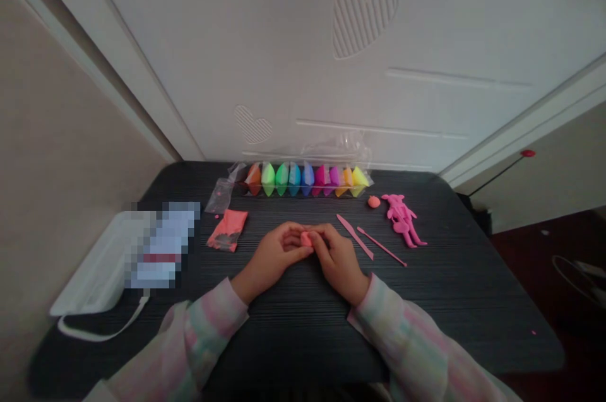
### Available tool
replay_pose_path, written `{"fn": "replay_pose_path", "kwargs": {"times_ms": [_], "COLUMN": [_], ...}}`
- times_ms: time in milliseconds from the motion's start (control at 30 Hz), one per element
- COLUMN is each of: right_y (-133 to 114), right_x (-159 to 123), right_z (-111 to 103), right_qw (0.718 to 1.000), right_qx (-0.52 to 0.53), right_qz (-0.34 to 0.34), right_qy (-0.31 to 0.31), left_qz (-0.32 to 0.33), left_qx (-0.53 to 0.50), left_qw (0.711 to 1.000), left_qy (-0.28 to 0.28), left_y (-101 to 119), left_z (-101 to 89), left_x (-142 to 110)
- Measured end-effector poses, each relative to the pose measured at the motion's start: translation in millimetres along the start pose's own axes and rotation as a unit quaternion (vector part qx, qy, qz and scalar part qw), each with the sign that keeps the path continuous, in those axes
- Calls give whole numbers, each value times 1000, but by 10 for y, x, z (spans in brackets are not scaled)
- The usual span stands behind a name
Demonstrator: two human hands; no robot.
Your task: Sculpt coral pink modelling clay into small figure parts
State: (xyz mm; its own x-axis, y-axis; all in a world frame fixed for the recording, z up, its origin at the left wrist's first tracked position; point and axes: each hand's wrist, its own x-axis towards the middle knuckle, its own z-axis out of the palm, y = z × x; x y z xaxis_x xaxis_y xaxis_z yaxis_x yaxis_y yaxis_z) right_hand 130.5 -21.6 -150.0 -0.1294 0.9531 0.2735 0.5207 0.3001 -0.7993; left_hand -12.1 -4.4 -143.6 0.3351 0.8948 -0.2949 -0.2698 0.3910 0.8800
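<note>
A small lump of coral-pink modelling clay (307, 239) is pinched between the fingers of both hands above the middle of the dark table. My left hand (279, 252) closes on it from the left, its fingers curled behind. From the right, my right hand (338, 258) presses it with thumb and fingers, hiding part of the lump. A pink clay knife (355, 236) and a thin pink modelling stick (381, 247) lie just right of my right hand. Left of my left hand rests an opened packet of coral clay (229, 230).
Several coloured clay packets (294, 180) stand in a clear tray at the back. A pink clay figure (401, 219) and a small orange clay ball (374, 201) lie at right. On the left are a blurred-out phone (165, 244), a white cable (101, 334) and a white box (101, 263).
</note>
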Motion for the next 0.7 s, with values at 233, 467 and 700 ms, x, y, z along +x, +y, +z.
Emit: {"fn": "replay_pose_path", "kwargs": {"times_ms": [233, 467, 700], "right_y": [-14, -44, 20], "right_x": [6, 14, 12], "right_z": [-32, -43, -6], "right_qw": [996, 997, 997], "right_qx": [42, 52, -64], "right_qz": [-52, -34, -17], "right_qy": [-54, -38, -49], "left_qz": [13, -15, 188], "left_qx": [66, 126, 614], "left_qw": [998, 989, 752], "left_qy": [8, -69, 151], "left_y": [87, 138, 430], "left_z": [-56, -151, -502], "left_x": [12, 11, -116]}}
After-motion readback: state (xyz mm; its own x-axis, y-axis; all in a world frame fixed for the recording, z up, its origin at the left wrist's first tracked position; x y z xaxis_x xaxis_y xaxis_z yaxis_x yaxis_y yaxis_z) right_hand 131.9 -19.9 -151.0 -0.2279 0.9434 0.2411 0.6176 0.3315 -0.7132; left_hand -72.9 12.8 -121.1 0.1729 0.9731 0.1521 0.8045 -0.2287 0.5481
